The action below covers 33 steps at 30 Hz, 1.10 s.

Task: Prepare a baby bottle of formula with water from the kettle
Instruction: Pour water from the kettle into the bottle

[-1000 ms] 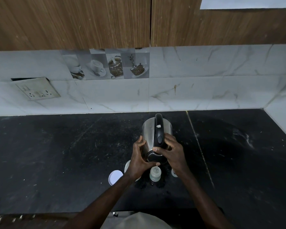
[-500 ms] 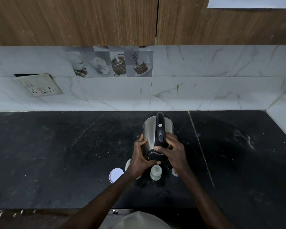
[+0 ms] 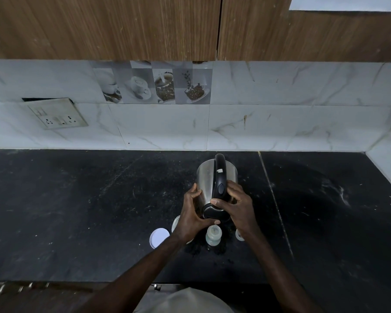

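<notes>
Item: steel kettle [image 3: 216, 184], tipped toward me on the dark surface [image 3: 77, 211]. My left hand [image 3: 191, 219] cups its side; my right hand [image 3: 238, 208] wraps the handle. Baby bottle [image 3: 213, 234] stands open just below the kettle; white lid [image 3: 159, 237] lies left of it. Step, I judge: pouring water. Next: steady tilt over the bottle mouth.

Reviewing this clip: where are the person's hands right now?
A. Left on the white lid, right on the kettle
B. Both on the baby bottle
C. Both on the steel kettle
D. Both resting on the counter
C: the left hand and the right hand clasp the kettle from either side, above the baby bottle.
</notes>
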Each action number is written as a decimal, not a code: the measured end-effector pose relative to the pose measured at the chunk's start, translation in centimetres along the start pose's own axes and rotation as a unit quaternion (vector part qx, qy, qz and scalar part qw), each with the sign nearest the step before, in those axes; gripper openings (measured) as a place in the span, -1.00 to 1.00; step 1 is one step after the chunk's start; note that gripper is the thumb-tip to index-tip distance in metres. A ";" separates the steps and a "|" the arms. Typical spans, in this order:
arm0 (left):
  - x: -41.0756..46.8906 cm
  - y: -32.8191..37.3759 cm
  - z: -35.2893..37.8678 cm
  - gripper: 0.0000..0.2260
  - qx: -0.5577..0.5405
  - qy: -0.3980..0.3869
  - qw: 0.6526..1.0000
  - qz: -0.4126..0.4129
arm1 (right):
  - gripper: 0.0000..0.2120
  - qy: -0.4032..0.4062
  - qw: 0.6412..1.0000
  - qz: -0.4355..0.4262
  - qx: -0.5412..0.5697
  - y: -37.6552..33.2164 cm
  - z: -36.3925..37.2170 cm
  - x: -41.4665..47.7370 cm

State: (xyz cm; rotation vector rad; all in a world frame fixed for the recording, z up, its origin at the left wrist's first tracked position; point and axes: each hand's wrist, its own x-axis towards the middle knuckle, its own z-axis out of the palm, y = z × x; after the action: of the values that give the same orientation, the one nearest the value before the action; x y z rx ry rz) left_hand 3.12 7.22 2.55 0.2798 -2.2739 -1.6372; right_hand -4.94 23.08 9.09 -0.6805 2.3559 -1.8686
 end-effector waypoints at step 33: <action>2.1 0.1 -0.5 -0.12 -0.057 -0.020 0.996 -0.065 | -0.79 -0.028 0.994 0.049 0.098 -0.2 0.2 3.9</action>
State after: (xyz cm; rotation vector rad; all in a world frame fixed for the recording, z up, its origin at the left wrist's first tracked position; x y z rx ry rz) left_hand 1.32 6.08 3.11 0.3769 -2.2232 -1.8454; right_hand -8.32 21.39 10.13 -0.5789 2.0958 -1.9745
